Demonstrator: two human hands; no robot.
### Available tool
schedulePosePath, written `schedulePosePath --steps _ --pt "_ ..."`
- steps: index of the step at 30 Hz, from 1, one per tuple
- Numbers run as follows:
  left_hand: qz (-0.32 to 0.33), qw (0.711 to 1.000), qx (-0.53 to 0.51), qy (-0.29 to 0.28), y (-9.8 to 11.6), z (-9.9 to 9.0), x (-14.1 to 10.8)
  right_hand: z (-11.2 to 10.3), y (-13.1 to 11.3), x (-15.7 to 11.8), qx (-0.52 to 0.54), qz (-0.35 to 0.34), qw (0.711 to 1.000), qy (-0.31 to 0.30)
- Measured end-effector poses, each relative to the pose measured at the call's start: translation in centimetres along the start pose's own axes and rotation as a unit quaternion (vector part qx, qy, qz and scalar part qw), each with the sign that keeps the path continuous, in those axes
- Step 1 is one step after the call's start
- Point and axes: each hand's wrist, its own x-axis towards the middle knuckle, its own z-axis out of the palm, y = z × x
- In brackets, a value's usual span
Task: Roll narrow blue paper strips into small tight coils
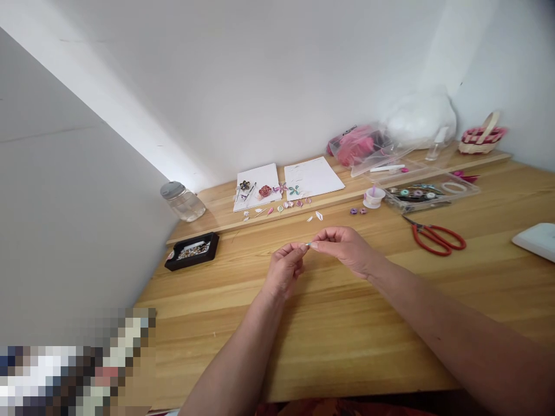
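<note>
Above the middle of the wooden table [208, 358], my left hand [286, 266] and my right hand [347, 248] meet at their fingertips. Both pinch one tiny bluish piece [309, 245], mostly covered by the fingers, so its shape is unclear. Just beyond the hands lie two small white petal-like pieces [319, 216]. Farther back, a row of small coloured petals [280, 208] runs along the raised shelf's edge. Behind them, small flower shapes, among them a red one [264, 190] and a green one [294, 190], rest by the white paper sheets [318, 176].
A black tray of beads [210, 252] and a lidded bottle [186, 203] stand left. On the right are red-handled scissors [433, 238], a clear box of spools [459, 199], a small white cup [373, 197] and a white object [537, 240]. Plastic bags [364, 147] and a basket [481, 138] sit behind.
</note>
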Motion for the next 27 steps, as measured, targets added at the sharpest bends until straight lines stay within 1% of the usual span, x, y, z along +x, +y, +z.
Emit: schedulePosePath --steps 4,8,11,13,15,17,19,21,23,25,27 --pt "0.009 1.0 0.013 0.005 -0.6 0.3 -0.1 0.5 0.4 0.0 0.003 -0.013 0.999 0.045" --pt "0.016 0.999 0.02 0.025 -1.1 0.7 -0.3 0.9 0.8 0.0 0.022 -0.015 0.998 0.065" --pt "0.05 0.996 0.052 0.055 -1.3 1.0 -0.4 1.1 0.9 0.0 0.025 -0.011 0.996 0.079" --pt "0.093 0.988 0.1 0.075 -1.4 1.2 -0.5 1.2 1.0 0.0 0.018 -0.014 0.996 0.09" --pt "0.145 0.972 0.162 0.088 -1.5 1.2 -0.6 1.2 1.1 0.1 0.013 -0.018 0.995 0.1" --pt "0.193 0.951 0.226 0.092 -1.5 1.1 -0.6 1.2 1.1 0.1 -0.001 -0.023 0.994 0.111" --pt "0.232 0.925 0.286 0.094 -1.5 1.0 -0.8 1.1 1.0 0.0 -0.047 -0.031 0.991 0.121" --pt "0.27 0.896 0.342 0.088 -1.4 0.9 -0.9 1.0 0.6 -0.2 -0.12 -0.046 0.983 0.132" --pt "0.307 0.864 0.391 0.079 -1.2 0.9 -1.1 0.9 0.3 -0.4 -0.186 -0.077 0.97 0.139" --pt "0.332 0.838 0.427 0.072 -0.9 0.8 -1.3 0.7 -0.1 -0.6 -0.233 -0.123 0.955 0.135" --pt "0.343 0.823 0.448 0.067 -0.5 0.8 -1.4 0.4 -0.2 -0.6 -0.278 -0.18 0.936 0.123"
